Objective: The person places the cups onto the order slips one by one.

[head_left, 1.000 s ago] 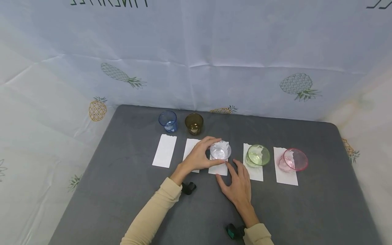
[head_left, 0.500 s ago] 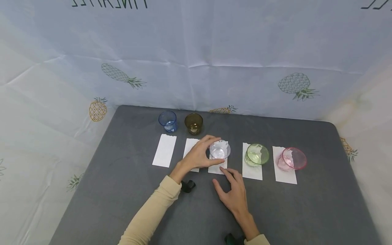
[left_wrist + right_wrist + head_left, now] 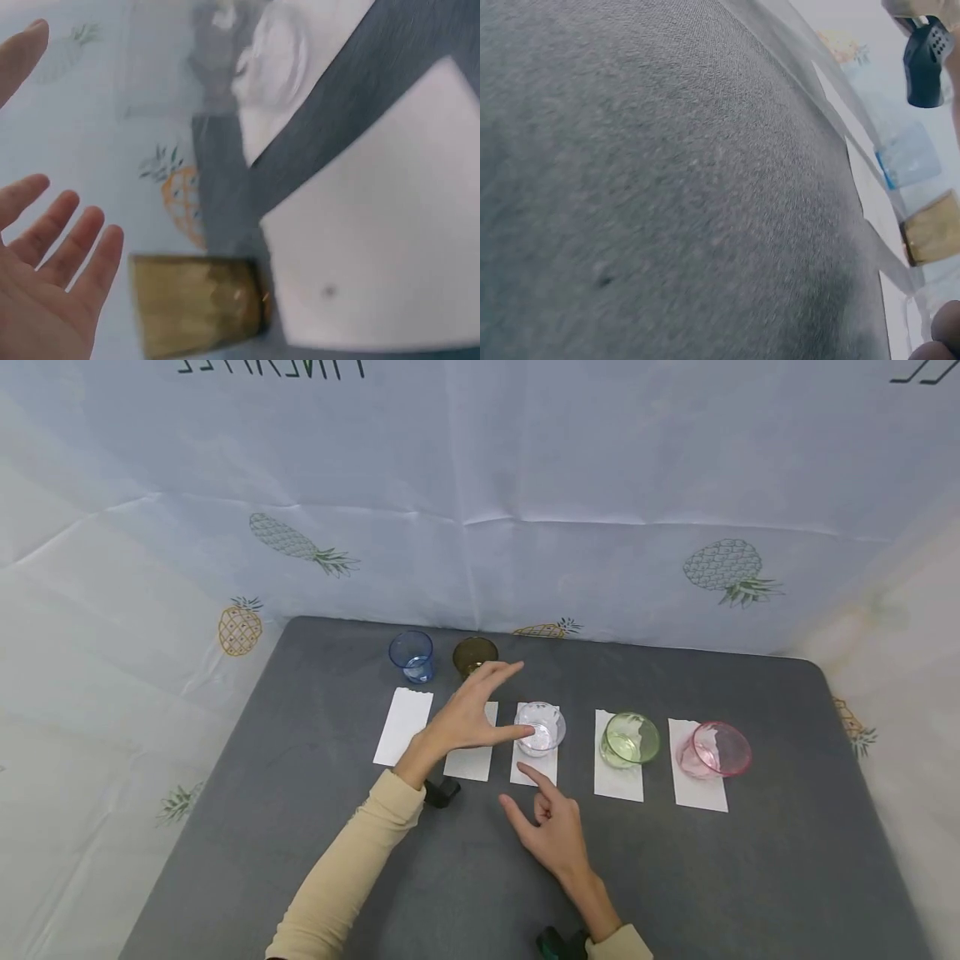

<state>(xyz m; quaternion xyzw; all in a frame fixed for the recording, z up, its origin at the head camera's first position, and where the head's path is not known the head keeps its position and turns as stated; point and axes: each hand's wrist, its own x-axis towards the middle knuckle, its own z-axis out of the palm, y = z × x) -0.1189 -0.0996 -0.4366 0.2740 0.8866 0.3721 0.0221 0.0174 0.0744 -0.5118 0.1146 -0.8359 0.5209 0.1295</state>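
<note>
A clear glass [image 3: 551,725] stands upright on a white paper strip [image 3: 534,774] in the middle of the row. My left hand [image 3: 467,717] is spread just left of it and holds nothing. In the head view its thumb overlaps the glass; the left wrist view shows the fingers [image 3: 75,232] apart from that glass. Behind the left hand, a brown glass [image 3: 474,649] is partly covered. My right hand [image 3: 553,831] is in front of the clear glass, thumb and index finger extended, other fingers loosely bent, with nothing in its grasp.
A blue glass [image 3: 412,656] stands at the back left on the grey table [image 3: 720,893]. Green [image 3: 630,739] and pink [image 3: 720,750] glasses stand on paper strips to the right. Two more paper strips, one at far left [image 3: 402,727], bear no glass. A pineapple-print cloth [image 3: 570,468] hangs behind.
My left hand has let go of the clear glass and moved left and back towards the brown glass. The right hand has drawn away leftward and towards the front edge. The clear glass stays put.
</note>
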